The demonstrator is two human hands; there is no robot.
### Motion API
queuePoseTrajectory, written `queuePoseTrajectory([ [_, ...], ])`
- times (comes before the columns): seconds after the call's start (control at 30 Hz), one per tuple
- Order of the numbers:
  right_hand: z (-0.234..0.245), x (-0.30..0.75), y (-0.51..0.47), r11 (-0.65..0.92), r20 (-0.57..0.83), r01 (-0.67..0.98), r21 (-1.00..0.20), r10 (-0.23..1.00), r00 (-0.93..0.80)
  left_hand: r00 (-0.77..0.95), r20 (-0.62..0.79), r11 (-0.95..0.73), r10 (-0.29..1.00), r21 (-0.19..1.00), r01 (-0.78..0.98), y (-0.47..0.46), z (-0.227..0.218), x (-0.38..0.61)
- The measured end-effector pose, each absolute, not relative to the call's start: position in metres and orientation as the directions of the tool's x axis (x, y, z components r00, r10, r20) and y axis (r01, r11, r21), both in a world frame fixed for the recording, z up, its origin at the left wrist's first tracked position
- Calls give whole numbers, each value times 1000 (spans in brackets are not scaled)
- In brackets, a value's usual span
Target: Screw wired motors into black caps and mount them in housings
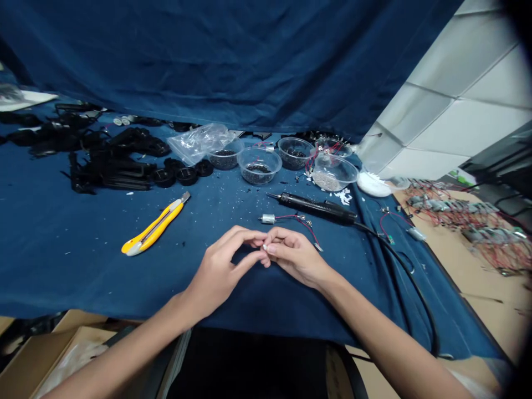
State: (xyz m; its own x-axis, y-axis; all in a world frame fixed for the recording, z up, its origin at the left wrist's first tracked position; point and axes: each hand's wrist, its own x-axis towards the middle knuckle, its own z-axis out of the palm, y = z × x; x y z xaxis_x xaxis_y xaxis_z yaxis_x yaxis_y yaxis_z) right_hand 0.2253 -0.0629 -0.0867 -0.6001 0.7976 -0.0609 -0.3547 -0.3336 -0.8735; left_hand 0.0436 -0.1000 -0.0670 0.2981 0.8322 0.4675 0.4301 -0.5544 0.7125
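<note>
Over the front of the blue cloth, my left hand (226, 263) and my right hand (297, 256) meet at the fingertips. Between them is a small white piece (265, 247), mostly covered by the fingers, so its exact kind does not show. Both hands are closed in a pinch around it. Just beyond the fingers lies a small silver motor (268, 219) with red and dark wires trailing right. Behind that rests a black electric screwdriver (318, 208), its bit pointing left. A yellow utility knife (155, 226) lies to the left of my hands.
Clear plastic bowls of small dark screws (260, 166) stand at the back, near a bowl of pale bits (332, 173) and a plastic bag (201, 143). Black plastic parts (120, 158) crowd the back left. Wired motors (453, 205) cover cardboard at right. The screwdriver's cable (409, 271) runs down right.
</note>
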Motion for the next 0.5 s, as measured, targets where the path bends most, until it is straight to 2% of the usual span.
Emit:
queuePoseTrajectory([
  [0.2,-83,234,-59,-373,-61,-379,-847,776,-628,227,556,-599,800,720,351,-95,-68,55],
  [0.37,-83,235,-56,-382,-74,-379,-843,780,-621,197,565,-596,801,723,350,-93,-70,60],
  [0.5,-82,233,-54,-404,-107,-394,-826,797,-594,173,651,-655,739,637,406,-89,-75,62],
])
